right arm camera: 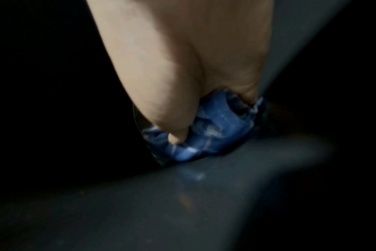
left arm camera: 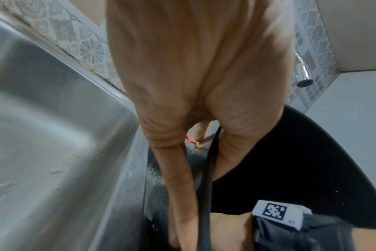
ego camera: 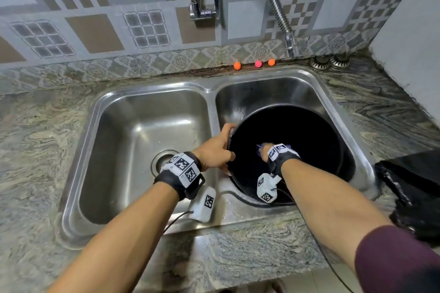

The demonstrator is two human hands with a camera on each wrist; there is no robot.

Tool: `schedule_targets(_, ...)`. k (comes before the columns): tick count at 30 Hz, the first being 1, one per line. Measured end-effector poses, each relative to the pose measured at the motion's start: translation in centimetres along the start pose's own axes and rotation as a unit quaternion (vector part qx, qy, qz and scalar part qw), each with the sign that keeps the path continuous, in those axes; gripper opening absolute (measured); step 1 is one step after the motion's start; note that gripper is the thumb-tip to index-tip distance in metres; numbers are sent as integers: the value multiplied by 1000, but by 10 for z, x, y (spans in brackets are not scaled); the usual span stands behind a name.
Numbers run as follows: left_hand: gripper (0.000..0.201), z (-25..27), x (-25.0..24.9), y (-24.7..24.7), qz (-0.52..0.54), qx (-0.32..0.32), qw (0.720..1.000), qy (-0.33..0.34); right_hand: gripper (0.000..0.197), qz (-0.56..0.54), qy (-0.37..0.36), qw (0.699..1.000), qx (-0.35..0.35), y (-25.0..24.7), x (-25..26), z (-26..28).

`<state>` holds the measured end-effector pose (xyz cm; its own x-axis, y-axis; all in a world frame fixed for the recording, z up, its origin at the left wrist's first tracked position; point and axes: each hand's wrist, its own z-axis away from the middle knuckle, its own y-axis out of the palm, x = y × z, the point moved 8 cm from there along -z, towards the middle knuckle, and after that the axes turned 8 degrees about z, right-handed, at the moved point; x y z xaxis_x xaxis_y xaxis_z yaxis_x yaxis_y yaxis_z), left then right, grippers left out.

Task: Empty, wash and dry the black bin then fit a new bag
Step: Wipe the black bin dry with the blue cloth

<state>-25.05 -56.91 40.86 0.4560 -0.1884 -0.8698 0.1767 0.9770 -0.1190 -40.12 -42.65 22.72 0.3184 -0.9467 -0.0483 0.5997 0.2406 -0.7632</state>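
Observation:
The black bin (ego camera: 309, 131) stands in the right basin of the steel double sink (ego camera: 209, 89), mouth up. My left hand (ego camera: 215, 151) grips the bin's left rim (left arm camera: 208, 169), thumb inside, fingers outside. My right hand (ego camera: 266, 150) reaches down inside the bin and holds a bunched blue cloth (right arm camera: 213, 132) against the dark inner wall (right arm camera: 182, 195). In the head view only a bit of the blue cloth (ego camera: 259, 148) shows past the wrist strap.
The left basin (ego camera: 147, 145) holds nothing but its drain (ego camera: 164, 160). A tap (ego camera: 202, 5) and a flexible hose sprayer (ego camera: 289, 40) hang above. A black bag (ego camera: 414, 188) lies on the counter at right. Two strainers (ego camera: 329, 62) and coloured balls (ego camera: 258, 64) sit behind the sink.

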Motion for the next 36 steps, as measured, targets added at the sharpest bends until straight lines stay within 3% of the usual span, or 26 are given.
schedule_targets(2,91,-3,3,-1,-7,1,1000,8,49,-27,-45,999,7,-17,26,34)
schedule_targets(5,103,-6,4,2,3,-7,1000,4,29,-88,-71,993,12,-33,47,74)
schedule_targets(8,108,-8,7,10,26,-13,1000,-1,39,-213,-61,975,-27,-43,42,102)
schedule_targets(13,99,6,-8,33,81,-37,995,50,27,-302,-154,941,-16,-44,37,147)
schedule_targets(17,102,13,0,48,130,-83,987,43,16,-250,-216,944,-1,-38,24,183)
schedule_targets(20,93,20,2,57,141,-115,982,43,35,-176,-227,958,-3,-33,10,207)
schedule_targets(24,74,40,-1,63,142,-153,977,40,42,-106,-248,963,0,-28,-3,230)
schedule_targets(28,49,47,-17,39,60,-220,974,-1,46,-65,-251,966,-14,-25,-9,239)
schedule_targets(32,66,49,-67,17,-95,-254,962,45,41,-39,-263,964,-20,-27,-7,243)
schedule_targets(36,73,39,-94,24,-249,-197,947,50,40,-53,-211,975,-33,-44,-15,229)
